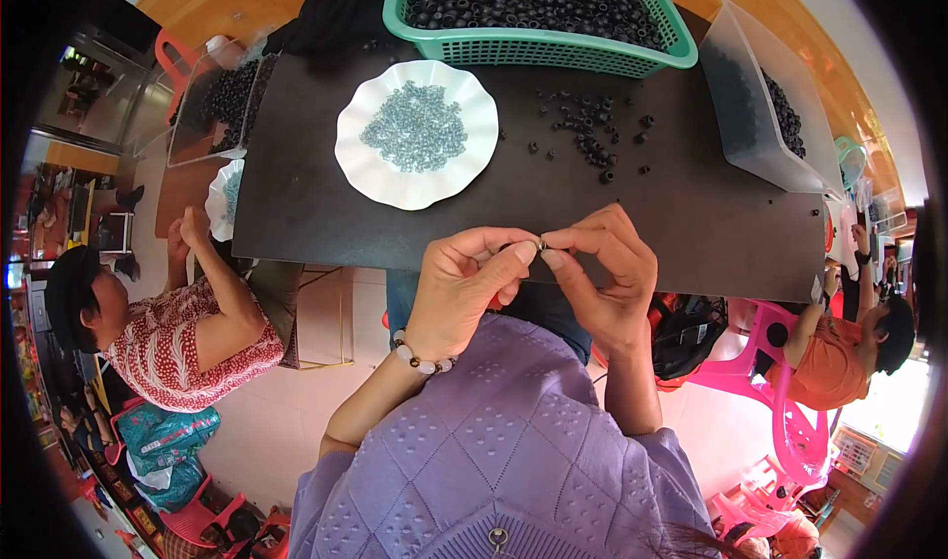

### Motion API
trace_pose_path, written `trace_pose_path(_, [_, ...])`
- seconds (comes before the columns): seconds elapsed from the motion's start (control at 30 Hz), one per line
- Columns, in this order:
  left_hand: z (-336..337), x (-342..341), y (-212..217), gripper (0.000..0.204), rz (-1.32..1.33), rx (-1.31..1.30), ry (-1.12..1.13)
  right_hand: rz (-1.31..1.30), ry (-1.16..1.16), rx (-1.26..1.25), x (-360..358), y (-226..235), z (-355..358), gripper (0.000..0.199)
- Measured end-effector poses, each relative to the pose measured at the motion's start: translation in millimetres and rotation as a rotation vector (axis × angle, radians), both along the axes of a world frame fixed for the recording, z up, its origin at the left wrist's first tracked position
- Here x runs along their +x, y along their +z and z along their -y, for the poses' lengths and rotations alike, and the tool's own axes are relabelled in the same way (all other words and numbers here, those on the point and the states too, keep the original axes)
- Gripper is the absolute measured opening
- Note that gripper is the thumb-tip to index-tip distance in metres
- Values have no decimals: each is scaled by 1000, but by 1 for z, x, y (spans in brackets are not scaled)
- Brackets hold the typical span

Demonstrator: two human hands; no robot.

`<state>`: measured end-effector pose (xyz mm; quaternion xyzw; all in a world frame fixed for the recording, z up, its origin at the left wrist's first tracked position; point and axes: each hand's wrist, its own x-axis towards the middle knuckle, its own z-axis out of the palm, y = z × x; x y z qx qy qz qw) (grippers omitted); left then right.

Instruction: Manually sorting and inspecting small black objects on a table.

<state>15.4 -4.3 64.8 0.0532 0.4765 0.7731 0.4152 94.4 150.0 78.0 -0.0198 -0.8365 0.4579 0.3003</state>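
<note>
My left hand point(454, 292) and my right hand point(610, 280) meet just past the near edge of the dark table point(326, 233). Thumb and forefinger of each are pinched together at a small dark piece point(541, 245), mostly covered by the fingertips. A beaded bracelet point(427, 365) circles my left wrist. Beyond my left hand lies a white wavy-rimmed plate point(405, 194) with a heap of tiny clear pieces point(417, 129). Loose small black round parts point(588, 124) are scattered on the table beyond my right hand.
A green basket point(553, 47) full of black parts stands at the far side. To its right is a translucent bin point(755, 129) with more. Another clear bin point(202, 149) stands left. People sit at left point(188, 347) and right point(839, 357), near pink chairs point(755, 361).
</note>
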Motion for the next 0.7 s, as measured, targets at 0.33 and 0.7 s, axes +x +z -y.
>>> trace_pose_path(0.33, [-2, 5, 3, 14, -291, -74, 93, 48, 5, -60, 0, -3, -1, 11])
trace_pose_path(0.7, [-2, 5, -9, 22, -373, 11, 32, 137, 20, -376, 1, -13, -2, 7])
